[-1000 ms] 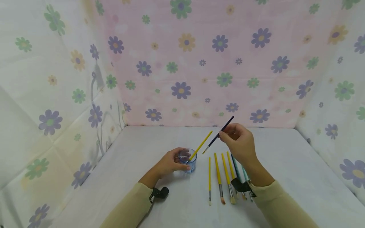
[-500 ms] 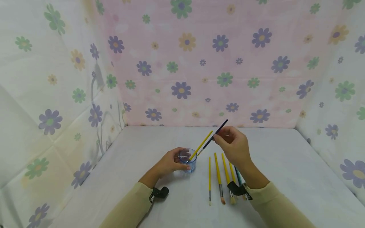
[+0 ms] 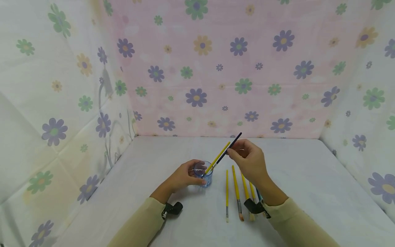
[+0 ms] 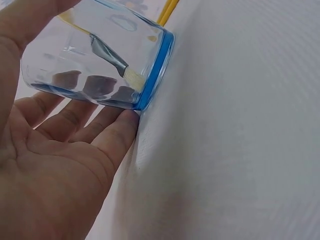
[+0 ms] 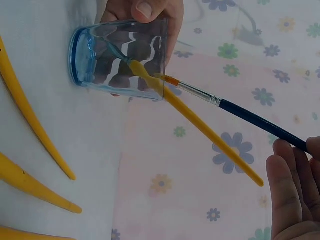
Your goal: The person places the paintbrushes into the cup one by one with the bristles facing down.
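Observation:
A clear glass with a blue base (image 3: 207, 180) stands on the white table, and my left hand (image 3: 182, 177) grips it, thumb on the near side and fingers behind. Inside leans a yellow paintbrush (image 5: 210, 131); the left wrist view shows its pale bristles (image 4: 133, 79) down near the base. My right hand (image 3: 251, 160) pinches a dark blue paintbrush (image 5: 260, 119) by its handle, tilted with the bristles downward. In the right wrist view its orange bristles (image 5: 170, 80) are at the glass rim; whether they are inside I cannot tell.
Several paintbrushes lie in a row right of the glass, bristles toward me: a thin yellow brush (image 3: 227, 188), a thicker yellow brush (image 3: 236, 183) and others partly hidden under my right wrist. Flowered cloth (image 3: 216, 85) hangs behind the table and at both sides.
My right hand has moved left and slightly down, bringing the dark blue paintbrush from the air beside the glass to its rim. My left hand and the glass have stayed put.

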`<act>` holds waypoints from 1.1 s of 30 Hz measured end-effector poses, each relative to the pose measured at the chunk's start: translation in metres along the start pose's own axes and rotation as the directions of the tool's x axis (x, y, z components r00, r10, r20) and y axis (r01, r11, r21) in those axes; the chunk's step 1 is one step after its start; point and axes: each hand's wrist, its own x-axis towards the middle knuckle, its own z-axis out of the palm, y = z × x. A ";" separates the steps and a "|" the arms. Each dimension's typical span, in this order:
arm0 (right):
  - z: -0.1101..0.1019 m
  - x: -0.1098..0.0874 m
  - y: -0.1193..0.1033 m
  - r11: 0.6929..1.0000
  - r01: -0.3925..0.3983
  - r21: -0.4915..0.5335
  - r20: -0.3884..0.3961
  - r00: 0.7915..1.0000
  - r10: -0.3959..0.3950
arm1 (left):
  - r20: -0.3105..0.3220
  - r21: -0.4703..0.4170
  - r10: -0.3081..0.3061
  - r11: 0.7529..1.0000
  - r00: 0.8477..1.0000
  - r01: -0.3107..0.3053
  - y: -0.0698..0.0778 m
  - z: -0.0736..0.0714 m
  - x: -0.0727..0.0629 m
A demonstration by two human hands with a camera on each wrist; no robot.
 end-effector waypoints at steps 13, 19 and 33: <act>0.015 -0.005 0.011 0.996 -0.068 -0.063 0.049 0.996 0.071 | 0.051 -0.040 0.050 0.998 0.997 -0.048 -0.005 -0.003 0.002; 0.021 -0.006 0.019 0.992 -0.110 -0.068 0.086 0.990 0.116 | 0.053 -0.040 0.048 0.998 0.997 -0.046 -0.006 -0.004 0.001; 0.031 -0.007 0.030 0.979 -0.184 -0.084 0.119 0.974 0.193 | 0.031 -0.047 0.030 0.998 0.999 -0.029 -0.001 -0.002 -0.001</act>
